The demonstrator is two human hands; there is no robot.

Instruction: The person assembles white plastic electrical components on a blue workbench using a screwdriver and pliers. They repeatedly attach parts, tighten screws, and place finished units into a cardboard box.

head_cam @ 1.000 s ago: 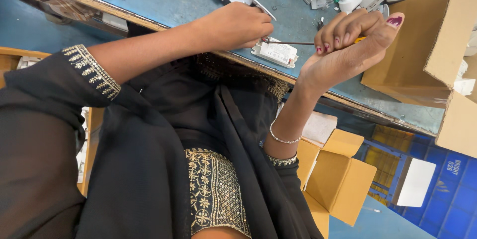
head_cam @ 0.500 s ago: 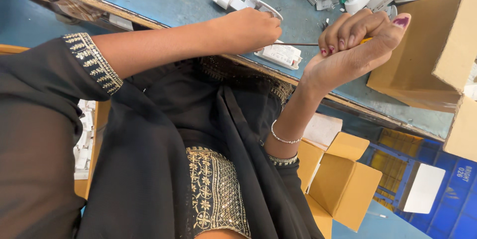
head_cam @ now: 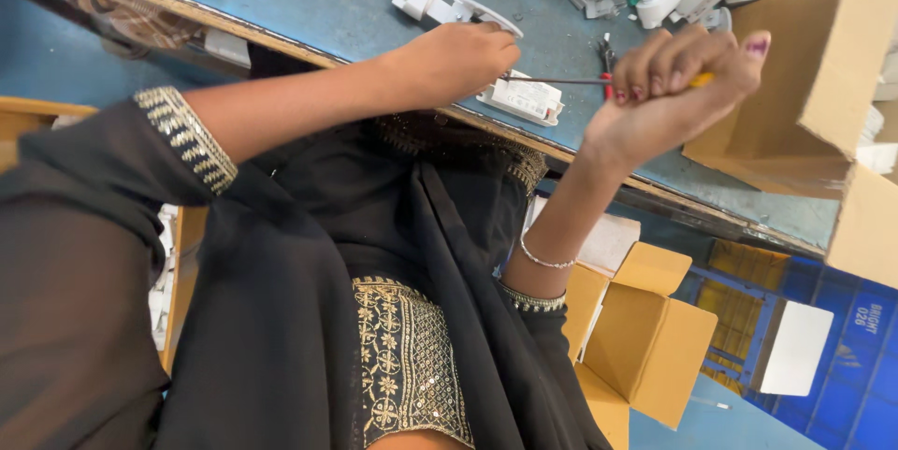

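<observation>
Right hand clenched around a screwdriver; left hand gripping a white plastic part at the surface edge.

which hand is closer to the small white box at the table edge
Left. The left hand touches the white box; the right hand grips a screwdriver off to its side.

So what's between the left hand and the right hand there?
In the head view, the screwdriver's thin metal shaft spans from the right hand to the left hand, above a white plastic unit.
</observation>
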